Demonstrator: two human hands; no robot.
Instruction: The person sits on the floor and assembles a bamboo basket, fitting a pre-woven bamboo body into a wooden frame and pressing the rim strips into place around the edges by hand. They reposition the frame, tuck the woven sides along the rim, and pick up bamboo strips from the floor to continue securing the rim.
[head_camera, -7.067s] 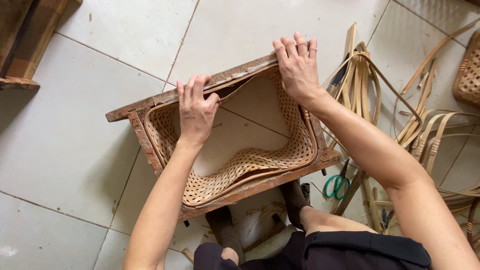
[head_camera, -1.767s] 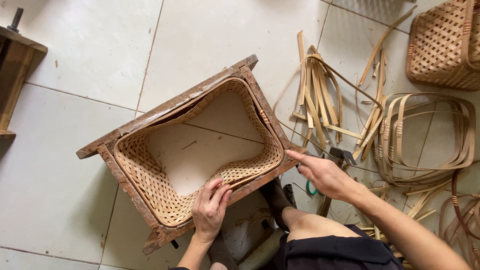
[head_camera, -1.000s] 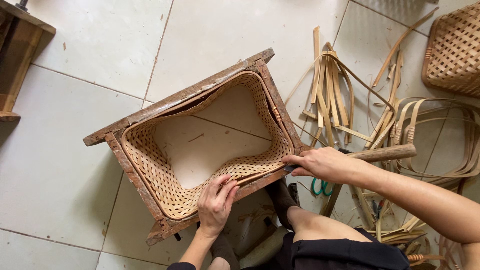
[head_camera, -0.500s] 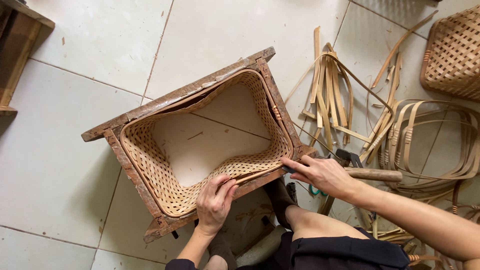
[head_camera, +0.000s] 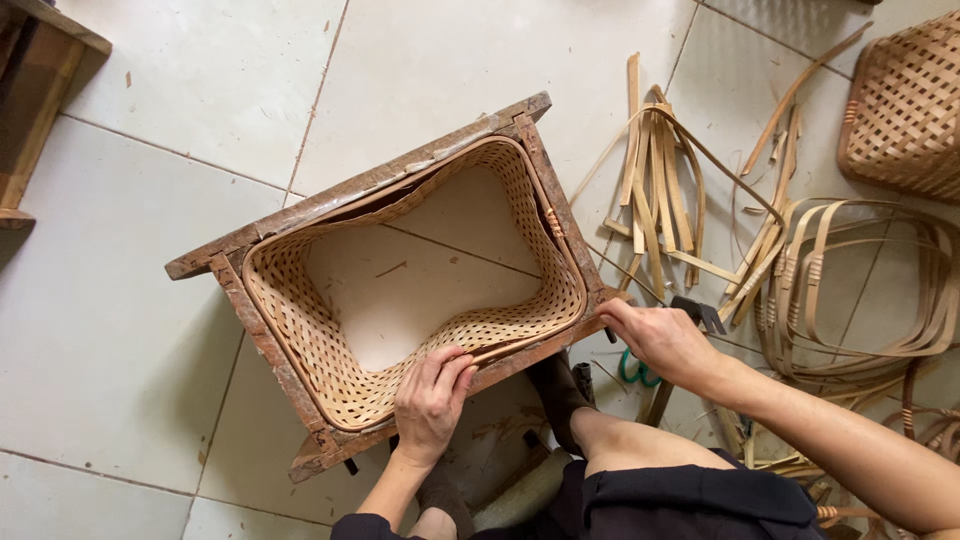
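Observation:
A woven bamboo basket (head_camera: 330, 350) with an open bottom sits inside a rough wooden frame (head_camera: 370, 185) on the tiled floor. My left hand (head_camera: 432, 395) lies over the near rim, fingers curled onto the weave and the frame's front bar. My right hand (head_camera: 662, 340) is at the frame's right near corner, closed around a hammer (head_camera: 698, 310). Its dark head pokes out beyond my knuckles and its wooden handle runs down under my wrist.
Loose bamboo strips (head_camera: 655, 190) and coiled strip hoops (head_camera: 860, 290) lie to the right. A finished woven basket (head_camera: 910, 110) is at top right. Green-handled scissors (head_camera: 630, 370) lie under my right hand. A wooden stool (head_camera: 40, 100) stands at top left. My foot (head_camera: 560, 395) braces the frame.
My right hand has swung the hammer from pointing out to the right to handle-down, and has come in to the frame's corner. My left hand has stayed on the near rim.

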